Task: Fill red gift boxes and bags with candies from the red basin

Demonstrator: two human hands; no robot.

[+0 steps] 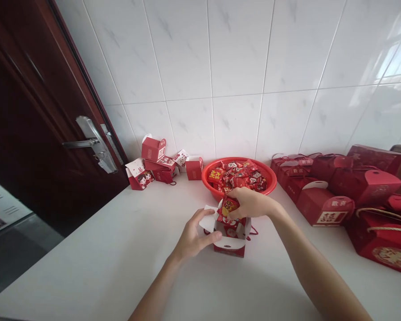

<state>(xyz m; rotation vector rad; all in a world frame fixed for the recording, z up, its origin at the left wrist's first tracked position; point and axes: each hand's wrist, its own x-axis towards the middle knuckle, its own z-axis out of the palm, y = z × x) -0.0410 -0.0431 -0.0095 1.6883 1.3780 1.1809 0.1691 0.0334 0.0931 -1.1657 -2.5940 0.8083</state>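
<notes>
A small red gift box (230,254) with a white inside stands open on the table, and red wrapped candies (231,232) lie in it. My left hand (192,236) steadies its left side, thumb at the near edge and fingers by the raised white flap (208,223). Over the box's far end, my right hand (250,203) grips a red packet of candy with gold print (230,205); its fingertips are partly hidden. Just behind stands a red plastic basket (272,180) heaped with wrapped candies (239,174).
Several red and white boxes (153,149) are piled at the back left by a door with a metal handle (82,143). Along the right stand several closed red gift boxes (321,200), one with rope handles (384,249). A tiled wall (237,67) bounds the white table (113,249).
</notes>
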